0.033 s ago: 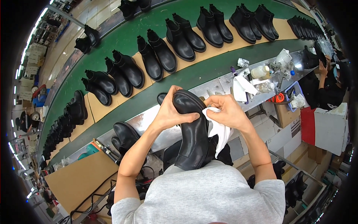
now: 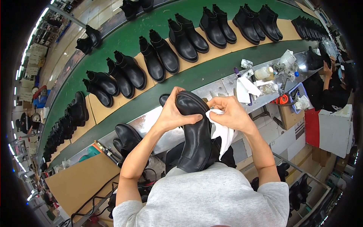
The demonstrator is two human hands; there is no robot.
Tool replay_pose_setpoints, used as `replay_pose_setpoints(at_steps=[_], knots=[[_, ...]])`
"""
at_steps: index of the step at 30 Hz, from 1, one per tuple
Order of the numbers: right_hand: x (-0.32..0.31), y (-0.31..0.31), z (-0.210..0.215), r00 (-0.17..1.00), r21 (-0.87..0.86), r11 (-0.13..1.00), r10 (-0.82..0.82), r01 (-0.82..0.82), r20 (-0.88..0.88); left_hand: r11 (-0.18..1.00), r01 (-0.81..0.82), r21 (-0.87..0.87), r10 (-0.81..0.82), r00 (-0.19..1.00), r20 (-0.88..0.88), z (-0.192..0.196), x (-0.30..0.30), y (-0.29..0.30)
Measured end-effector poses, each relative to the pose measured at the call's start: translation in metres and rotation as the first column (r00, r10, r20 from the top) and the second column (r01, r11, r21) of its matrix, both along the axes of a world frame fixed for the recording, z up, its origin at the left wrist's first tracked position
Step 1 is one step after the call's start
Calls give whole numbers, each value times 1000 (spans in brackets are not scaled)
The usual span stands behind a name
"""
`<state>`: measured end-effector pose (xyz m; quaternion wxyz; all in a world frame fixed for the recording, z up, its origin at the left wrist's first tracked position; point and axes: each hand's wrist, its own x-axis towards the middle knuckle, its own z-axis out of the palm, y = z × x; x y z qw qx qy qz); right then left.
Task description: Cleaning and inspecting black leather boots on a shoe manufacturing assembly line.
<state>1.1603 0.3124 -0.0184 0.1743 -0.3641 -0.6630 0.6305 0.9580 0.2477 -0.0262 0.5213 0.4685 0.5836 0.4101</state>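
Head view | left hand [image 2: 174,113] clasps the black boot [image 2: 196,142] round its front, up at the near edge of the metal bench [image 2: 228,84] | right hand [image 2: 229,112] pinches white cloth [image 2: 224,133] at its side (light, even strokes should serve best!)

Held boot [image 2: 194,142]: gleams solid black, with pale highlights on the leather
Cloth [image 2: 224,132]: shows plain white
Shirt [image 2: 215,196]: pale grey, finely flecked
Boots in rows [image 2: 213,32]: black
Bench [image 2: 117,34]: deep green, with silvery grey along the near side
Cardboard strip [image 2: 100,113]: tan
Coiled hose [image 2: 282,99]: bright orange
Box at right [image 2: 334,130]: red and white faces
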Motion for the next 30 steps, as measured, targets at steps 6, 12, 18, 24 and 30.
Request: replay_pose_setpoints(at_steps=[6,12,18,24,30], knots=[[-11,3,12,992,-18,992,-121,121,-23,1000,23,-9,-24,1000,-13,5,5,2],[-2,-7,-9,999,-43,999,-30,29,-17,1000,-19,-20,21,998,66,-6,-3,-3],[-12,1,13,995,-26,995,-96,95,-29,998,13,-69,-8,998,60,6,0,5],[-1,-11,-13,995,-45,995,-86,84,-41,999,-32,-25,34,995,97,-6,-4,2],[-23,4,6,989,56,991,-117,122,-93,1000,-18,-22,20,996,90,-1,-2,5]])
